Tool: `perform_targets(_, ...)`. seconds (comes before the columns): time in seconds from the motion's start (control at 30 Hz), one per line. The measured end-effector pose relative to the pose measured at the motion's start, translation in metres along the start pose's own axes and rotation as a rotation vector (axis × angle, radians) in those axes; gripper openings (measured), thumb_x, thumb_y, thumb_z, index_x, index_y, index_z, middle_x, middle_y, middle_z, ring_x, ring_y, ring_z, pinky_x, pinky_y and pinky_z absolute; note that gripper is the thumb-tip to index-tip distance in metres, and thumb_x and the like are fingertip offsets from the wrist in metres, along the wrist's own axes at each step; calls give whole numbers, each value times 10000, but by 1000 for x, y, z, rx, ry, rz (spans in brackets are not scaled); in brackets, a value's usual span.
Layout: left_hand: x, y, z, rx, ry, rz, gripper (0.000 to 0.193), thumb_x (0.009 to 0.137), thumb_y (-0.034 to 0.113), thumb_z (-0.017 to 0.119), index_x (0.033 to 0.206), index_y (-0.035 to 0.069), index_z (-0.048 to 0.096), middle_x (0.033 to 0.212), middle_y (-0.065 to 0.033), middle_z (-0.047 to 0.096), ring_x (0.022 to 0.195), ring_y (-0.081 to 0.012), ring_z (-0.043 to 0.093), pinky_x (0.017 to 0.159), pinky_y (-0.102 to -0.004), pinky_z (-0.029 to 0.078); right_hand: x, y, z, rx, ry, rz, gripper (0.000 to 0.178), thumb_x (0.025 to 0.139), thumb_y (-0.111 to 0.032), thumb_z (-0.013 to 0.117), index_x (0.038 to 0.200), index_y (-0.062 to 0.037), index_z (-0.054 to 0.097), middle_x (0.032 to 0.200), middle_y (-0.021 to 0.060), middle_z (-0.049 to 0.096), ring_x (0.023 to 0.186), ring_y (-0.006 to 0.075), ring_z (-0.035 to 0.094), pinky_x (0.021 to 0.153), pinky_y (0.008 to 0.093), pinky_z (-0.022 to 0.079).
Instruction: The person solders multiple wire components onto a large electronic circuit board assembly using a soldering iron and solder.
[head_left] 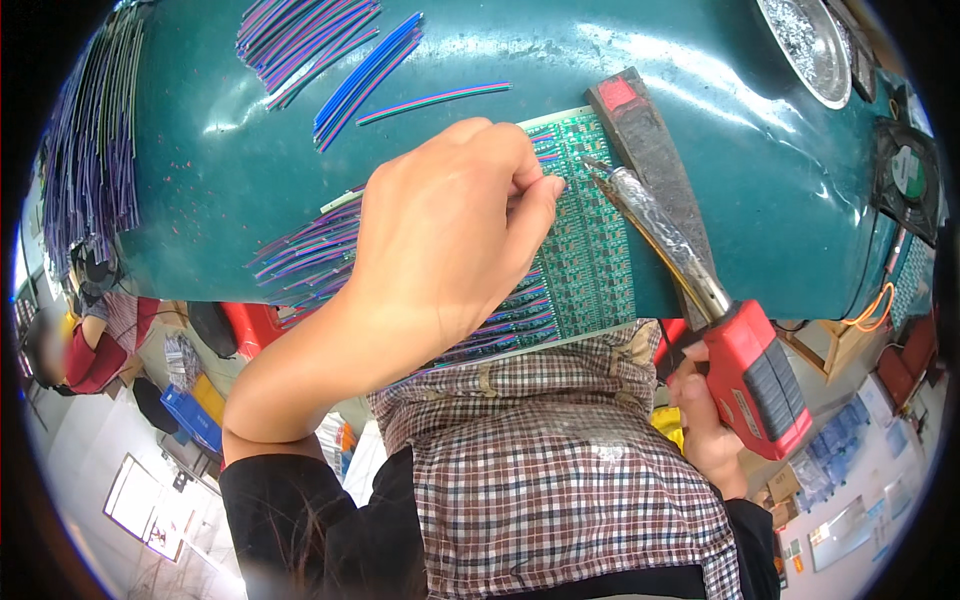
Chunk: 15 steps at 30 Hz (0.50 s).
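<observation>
My left hand [450, 220] is closed in a pinch above the green circuit board [595, 255]. A small blue wire end shows at its fingertips; the rest of that wire is hidden by the hand. Multicoloured wires [320, 245] run in rows from the board toward the left, partly under my forearm. My right hand [712, 440] grips a red and black soldering gun [755, 385]. The gun's metal barrel points up and left, its tip over the board's right part, close to my left fingertips. A thin brass-coloured tube runs alongside the barrel.
A dark bar [660, 160] lies along the board's right side. Loose wire bundles [300, 40] and a single wire strip [435, 102] lie beyond on the green mat [480, 50]. More wires [95, 140] hang at the far left. A metal dish [835, 70] and a fan [905, 175] are right.
</observation>
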<state>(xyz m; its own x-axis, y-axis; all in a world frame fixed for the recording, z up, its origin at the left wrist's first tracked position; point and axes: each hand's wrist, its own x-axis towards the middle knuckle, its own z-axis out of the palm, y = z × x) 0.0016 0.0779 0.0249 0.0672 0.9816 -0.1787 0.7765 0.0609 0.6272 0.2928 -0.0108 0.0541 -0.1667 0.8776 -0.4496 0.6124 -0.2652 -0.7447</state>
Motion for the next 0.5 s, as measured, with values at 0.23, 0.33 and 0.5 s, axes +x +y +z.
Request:
perform_targets(0.23, 3, -2, 2, -1, 39, 15, 197, 912, 135, 765, 805, 10, 656, 752, -84, 638, 619, -189, 617, 576, -317, 505, 0, 10, 8, 9, 34, -1, 244, 796, -78, 841, 1018, -55, 742, 890, 84, 725, 751, 274, 692, 687, 380, 551)
perform_targets(0.33, 3, -3, 3, -15, 54, 18, 198, 908, 132, 764, 799, 8, 655, 738, -83, 637, 620, -188, 620, 576, -312, 502, 6, 7, 5, 32, -31, -10, 241, 798, -71, 837, 1019, -51, 742, 890, 87, 726, 755, 274, 696, 687, 380, 551)
perform_targets(0.5, 4, -4, 3, -4, 62, 22, 192, 906, 120, 757, 795, 4, 652, 742, -88, 647, 640, -196, 632, 590, -319, 523, 7, 6, 7, 42, -14, -14, 238, 811, -67, 827, 1034, -48, 745, 892, 90, 726, 768, 270, 705, 690, 380, 553)
